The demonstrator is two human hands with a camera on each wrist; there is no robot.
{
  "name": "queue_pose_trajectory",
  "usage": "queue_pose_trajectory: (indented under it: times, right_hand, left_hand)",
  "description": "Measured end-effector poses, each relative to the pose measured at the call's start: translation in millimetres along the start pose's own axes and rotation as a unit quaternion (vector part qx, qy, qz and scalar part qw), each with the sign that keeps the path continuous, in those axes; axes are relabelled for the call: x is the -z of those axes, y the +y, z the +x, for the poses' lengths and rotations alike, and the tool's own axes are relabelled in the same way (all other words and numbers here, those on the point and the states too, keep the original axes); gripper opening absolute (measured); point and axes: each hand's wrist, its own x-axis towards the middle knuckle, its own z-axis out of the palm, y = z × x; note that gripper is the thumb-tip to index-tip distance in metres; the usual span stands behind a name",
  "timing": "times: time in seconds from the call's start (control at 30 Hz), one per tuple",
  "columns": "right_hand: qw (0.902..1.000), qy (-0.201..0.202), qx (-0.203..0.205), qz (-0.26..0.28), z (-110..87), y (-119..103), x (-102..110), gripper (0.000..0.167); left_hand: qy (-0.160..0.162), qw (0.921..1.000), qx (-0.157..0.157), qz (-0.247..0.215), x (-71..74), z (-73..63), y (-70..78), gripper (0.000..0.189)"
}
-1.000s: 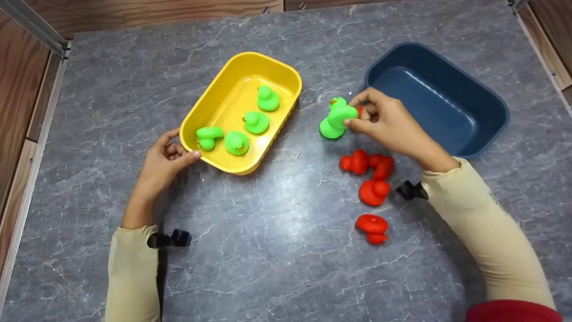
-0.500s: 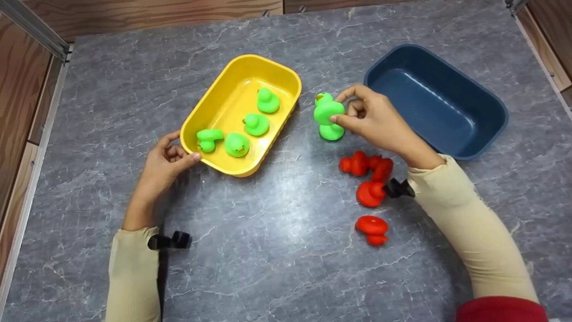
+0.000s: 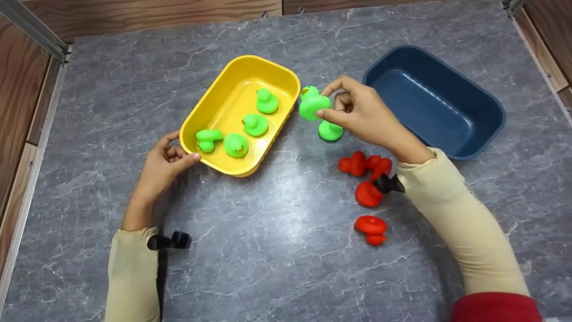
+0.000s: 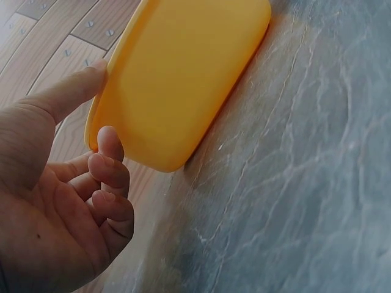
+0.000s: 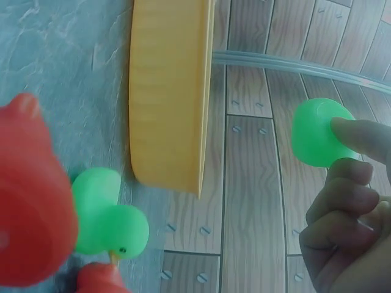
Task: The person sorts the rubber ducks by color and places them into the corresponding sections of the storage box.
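My left hand [image 3: 163,170] holds the near-left corner of a yellow plastic tub [image 3: 239,67], thumb over the rim and fingers at the outer wall. Several green rubber ducks [image 3: 255,125] are inside it, one of them tipped over. Between thumb and fingertips, my right hand [image 3: 368,118] pinches another green rubber duck [image 3: 315,108], raised just right of the tub. In the right wrist view this duck [image 5: 314,134] shows above the level of the tub's rim. One more green duck [image 3: 330,131] stands on the table below the right hand.
Several red rubber ducks [image 3: 368,194] lie in a loose column under the right wrist, one partly hidden by the black wrist camera [image 3: 389,183]. A dark blue tub [image 3: 447,107] stands behind the right hand. Wooden panels [image 3: 152,18] border the grey marbled table.
My right hand has moved left with the green duck, from above the standing duck to beside the yellow tub's right rim. My left hand has stayed at the tub's corner.
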Motion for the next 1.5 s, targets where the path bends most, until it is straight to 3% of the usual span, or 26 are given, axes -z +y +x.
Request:
queue_pose_trajectory:
  times: [0.87, 1.5]
  right_hand:
    - [0.9988, -0.045, -0.014, 0.016, 29.3, -14.2, -36.9, 0.031]
    - [0.9974, -0.064, -0.021, 0.027, 38.7, -17.3, -57.0, 0.031]
  left_hand:
    - [0.000, 1.0000, 0.002, -0.004, 0.7, -0.1, 0.4, 0.065]
    - [0.001, 1.0000, 0.008, 0.001, 0.8, -0.8, 0.3, 0.066]
